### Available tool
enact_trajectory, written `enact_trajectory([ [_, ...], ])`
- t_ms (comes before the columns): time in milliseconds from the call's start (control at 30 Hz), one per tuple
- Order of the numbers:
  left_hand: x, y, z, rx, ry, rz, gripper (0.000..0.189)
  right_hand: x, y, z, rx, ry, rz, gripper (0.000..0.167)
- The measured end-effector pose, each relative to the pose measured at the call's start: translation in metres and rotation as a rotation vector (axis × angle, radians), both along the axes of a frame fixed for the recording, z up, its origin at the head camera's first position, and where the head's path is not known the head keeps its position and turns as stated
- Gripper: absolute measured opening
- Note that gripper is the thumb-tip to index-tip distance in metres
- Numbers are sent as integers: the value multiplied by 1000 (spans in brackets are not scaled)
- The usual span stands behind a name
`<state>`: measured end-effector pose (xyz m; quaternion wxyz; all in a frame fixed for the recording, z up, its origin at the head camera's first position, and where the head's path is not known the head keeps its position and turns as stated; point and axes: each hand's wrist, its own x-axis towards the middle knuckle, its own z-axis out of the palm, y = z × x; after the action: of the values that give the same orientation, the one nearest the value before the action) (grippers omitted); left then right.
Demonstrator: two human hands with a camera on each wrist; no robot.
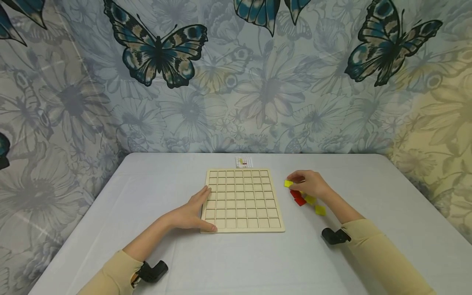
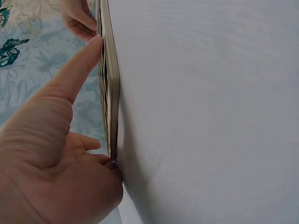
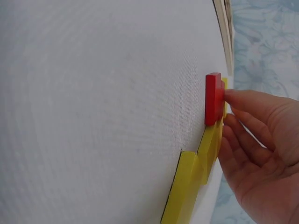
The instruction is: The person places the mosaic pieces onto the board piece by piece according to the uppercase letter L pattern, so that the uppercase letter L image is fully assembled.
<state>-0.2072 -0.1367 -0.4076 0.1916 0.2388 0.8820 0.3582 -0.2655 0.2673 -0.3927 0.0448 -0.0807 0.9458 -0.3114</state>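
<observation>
Right fingers seemingly pinch yellow tile beside board—left fingers splay along edge.

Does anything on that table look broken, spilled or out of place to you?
Nothing looks broken or spilled. The only untidy spot is to the right of the wooden grid board: red tiles and yellow tiles lie at mixed angles by the right hand. That seems a loose pile rather than a mishap.
</observation>
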Motion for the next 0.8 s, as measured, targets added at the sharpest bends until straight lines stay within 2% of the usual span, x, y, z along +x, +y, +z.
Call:
enact_trajectory([
  [400,-1,-2,0,-25,24,-40,121,-2,-1,0,4,-23,-12,31],
  [800,0,-3,-2,-54,25,-52,119,-4,0,-4,11,40,-6,31],
])
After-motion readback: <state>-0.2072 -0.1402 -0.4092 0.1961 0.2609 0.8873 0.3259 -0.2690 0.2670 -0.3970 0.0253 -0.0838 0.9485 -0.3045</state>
